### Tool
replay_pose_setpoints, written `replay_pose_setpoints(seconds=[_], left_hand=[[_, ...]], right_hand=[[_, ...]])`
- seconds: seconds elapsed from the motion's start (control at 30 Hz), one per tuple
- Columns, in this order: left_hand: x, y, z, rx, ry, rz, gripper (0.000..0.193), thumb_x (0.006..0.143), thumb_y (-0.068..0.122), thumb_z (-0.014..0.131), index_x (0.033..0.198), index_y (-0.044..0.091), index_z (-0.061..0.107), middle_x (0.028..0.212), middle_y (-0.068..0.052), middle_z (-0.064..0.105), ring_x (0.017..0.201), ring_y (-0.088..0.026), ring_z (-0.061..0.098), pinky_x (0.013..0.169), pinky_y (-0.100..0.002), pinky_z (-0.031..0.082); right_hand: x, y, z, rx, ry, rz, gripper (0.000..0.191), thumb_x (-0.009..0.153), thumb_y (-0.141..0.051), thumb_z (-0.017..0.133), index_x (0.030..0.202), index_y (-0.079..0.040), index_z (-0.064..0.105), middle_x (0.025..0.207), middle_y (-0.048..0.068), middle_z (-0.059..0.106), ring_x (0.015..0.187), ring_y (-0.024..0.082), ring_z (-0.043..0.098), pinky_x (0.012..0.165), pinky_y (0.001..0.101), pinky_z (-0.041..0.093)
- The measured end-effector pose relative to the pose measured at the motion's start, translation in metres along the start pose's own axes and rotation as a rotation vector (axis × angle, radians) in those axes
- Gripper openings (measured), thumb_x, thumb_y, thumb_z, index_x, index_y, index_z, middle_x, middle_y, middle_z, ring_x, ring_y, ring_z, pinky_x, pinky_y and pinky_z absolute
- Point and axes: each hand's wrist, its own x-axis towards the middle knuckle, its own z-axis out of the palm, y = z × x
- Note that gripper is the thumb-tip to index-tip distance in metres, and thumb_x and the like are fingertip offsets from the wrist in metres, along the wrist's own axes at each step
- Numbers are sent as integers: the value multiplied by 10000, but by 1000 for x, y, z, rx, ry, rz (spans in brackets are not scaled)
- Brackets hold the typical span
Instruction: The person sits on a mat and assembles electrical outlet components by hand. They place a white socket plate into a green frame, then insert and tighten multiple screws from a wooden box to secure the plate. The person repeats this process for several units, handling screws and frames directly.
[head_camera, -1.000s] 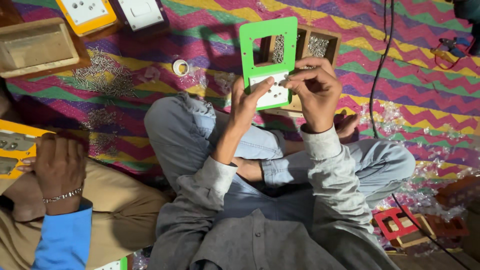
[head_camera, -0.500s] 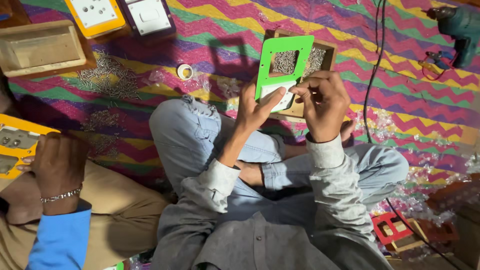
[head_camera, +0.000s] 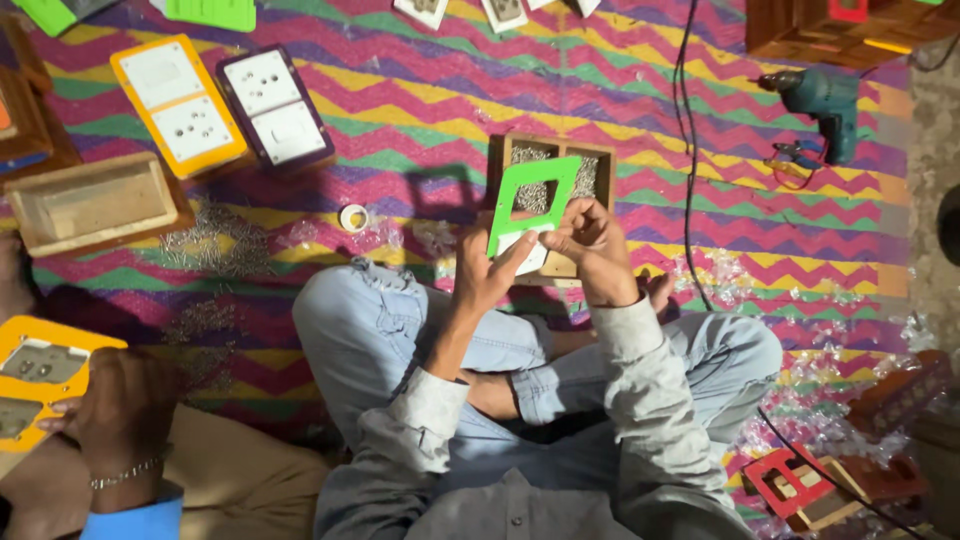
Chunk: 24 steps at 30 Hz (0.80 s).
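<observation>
Both hands (head_camera: 540, 260) around green switch plate (head_camera: 532, 203)

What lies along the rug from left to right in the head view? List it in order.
Open wooden box → orange-framed switch plate → purple-framed switch plate → small white tape ring → green plastic frame → teal power drill.

Both forearms raised; left hand (head_camera: 484, 278) and right hand (head_camera: 590, 240) side by side, fingers curled.

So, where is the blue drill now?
In the head view, the blue drill lies on the patterned mat at upper right, beside a black cable.
</observation>
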Motion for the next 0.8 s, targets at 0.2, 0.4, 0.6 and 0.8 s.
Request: replay_pose_setpoints(seconds=[0.2, 0.4, 0.6, 0.8], left_hand=[[0, -6, 5, 24, 15, 24, 242, 955, 183, 733, 1138, 25, 726, 1034, -114, 739, 898, -204, 734, 788, -330, 579], [-2, -12, 6, 26, -21, 6, 267, 949, 190, 738, 1152, 17, 727, 1032, -107, 745, 899, -185, 735, 792, -328, 581], [-5, -19, 10, -17, -20, -53, 265, 940, 184, 738, 1136, 5, 725, 901, -82, 758, 768, -143, 711, 711, -293, 563], [-8, -35, 16, -219, 62, -267, 290, 958, 199, 725, 1168, -2, 740, 926, -39, 748, 789, -80, 666, 677, -264, 547]], right_hand=[[-8, 6, 0, -48, 66, 32, 354, 881, 43, 763, 1202, 6, 618, 1021, 54, 721, 944, 127, 688, 865, 281, 571], [-11, 7, -4, -61, 60, 19, 298, 888, 35, 765, 1157, 10, 641, 987, 42, 716, 912, 115, 681, 838, 269, 566], [-6, 16, -10, 0, 50, -16, 265, 901, 61, 780, 1128, 24, 648, 938, 57, 707, 865, 122, 671, 801, 268, 547], [-12, 12, 4, -22, 101, -17, 349, 907, 19, 712, 1247, 18, 638, 1036, 52, 750, 914, 107, 690, 833, 264, 558]])
